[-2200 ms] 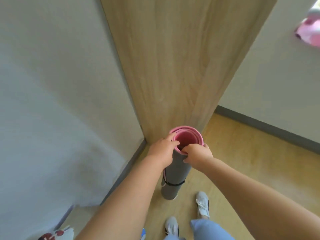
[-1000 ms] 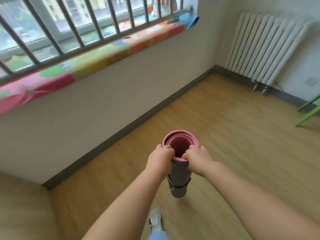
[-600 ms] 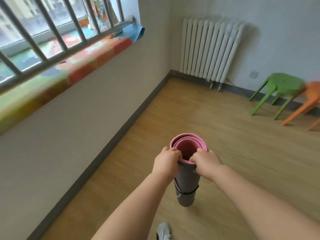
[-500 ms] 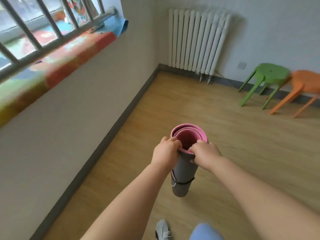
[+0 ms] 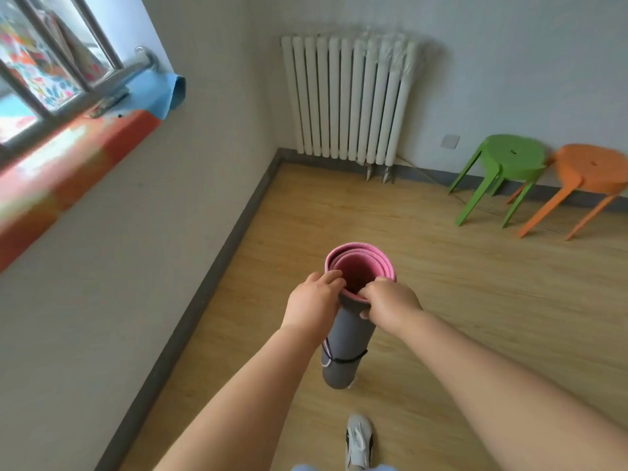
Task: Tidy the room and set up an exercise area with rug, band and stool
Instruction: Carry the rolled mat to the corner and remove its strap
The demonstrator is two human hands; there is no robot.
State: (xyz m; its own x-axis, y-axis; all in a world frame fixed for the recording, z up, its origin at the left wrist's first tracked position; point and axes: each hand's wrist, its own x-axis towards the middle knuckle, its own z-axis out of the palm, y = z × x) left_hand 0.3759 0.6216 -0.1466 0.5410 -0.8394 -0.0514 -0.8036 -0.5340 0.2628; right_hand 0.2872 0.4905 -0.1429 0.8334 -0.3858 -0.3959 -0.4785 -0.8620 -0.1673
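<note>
From the head view, a rolled foam rug [image 5: 346,338], grey outside and pink inside, hangs upright in front of the person, its long axis near vertical and its open pink end facing up. Both hands grip that top rim. The left hand [image 5: 311,300] hooks its curled fingers over the left edge into the hollow, and the right hand [image 5: 390,304] pinches the right edge, so neither is nearer. The body of the roll lies straight below the fingers, with a thin black strap [image 5: 346,360] round its lower part. Its bottom end appears just above the pale wooden floor [image 5: 458,300]. A grey wall [image 5: 119,266] is close on the left. Bare boards lie ahead, toward a green plastic stool [image 5: 503,164], so the axis probably needs tipping flat that way
</note>
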